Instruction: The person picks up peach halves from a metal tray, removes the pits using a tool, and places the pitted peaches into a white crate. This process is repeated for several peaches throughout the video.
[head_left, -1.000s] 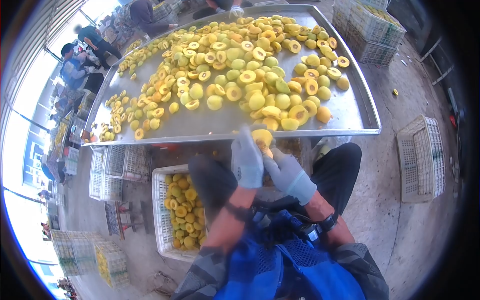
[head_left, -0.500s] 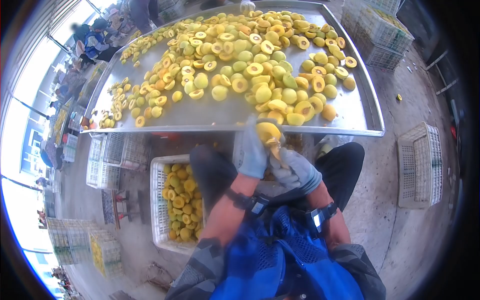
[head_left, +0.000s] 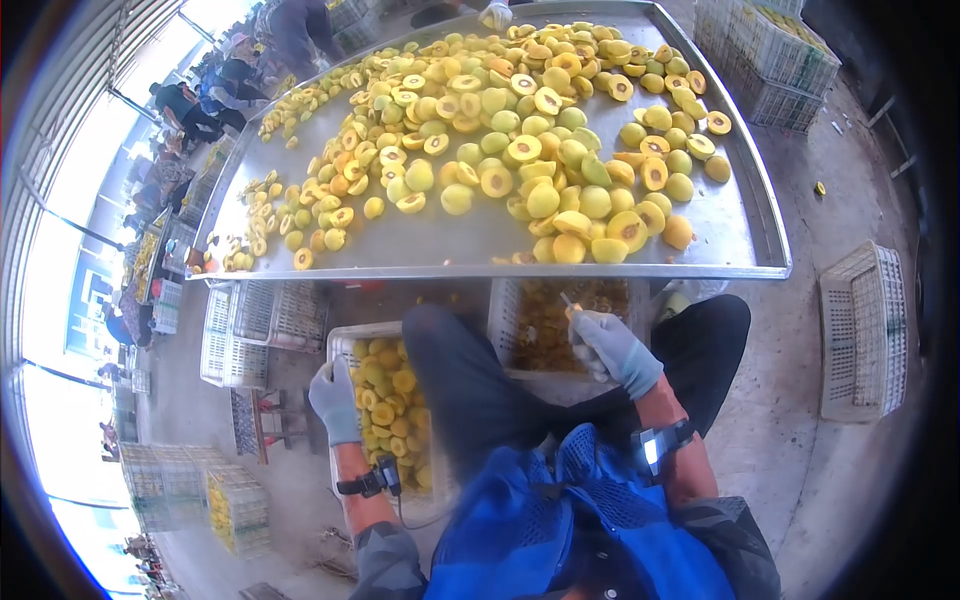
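My left hand [head_left: 335, 400], in a grey glove, is over the left edge of a white crate [head_left: 338, 470] filled with yellow peach halves [head_left: 385, 395]. Its fingers are curled closed, and what they hold, if anything, is hidden. In front of my knees, my gloved right hand [head_left: 612, 350] is closed around a small pitting tool [head_left: 573, 309] with an orange handle and a thin metal tip pointing up and away. Beneath that hand stands another crate [head_left: 505, 320] of brownish scraps. Halved peaches [head_left: 525, 150], several with pits, spread over the metal table [head_left: 420, 240].
Stacked crates [head_left: 765, 60] stand at the back right, and a single white crate [head_left: 865, 335] is on the floor at right. More crates [head_left: 240, 330] sit under the table's left side. Another person's gloved hand [head_left: 495, 15] is at the far table edge; people work at left.
My hands have come apart. The left one, which was holding a peach half at the table edge, has moved left over the crate; the right one has moved slightly right with the tool.
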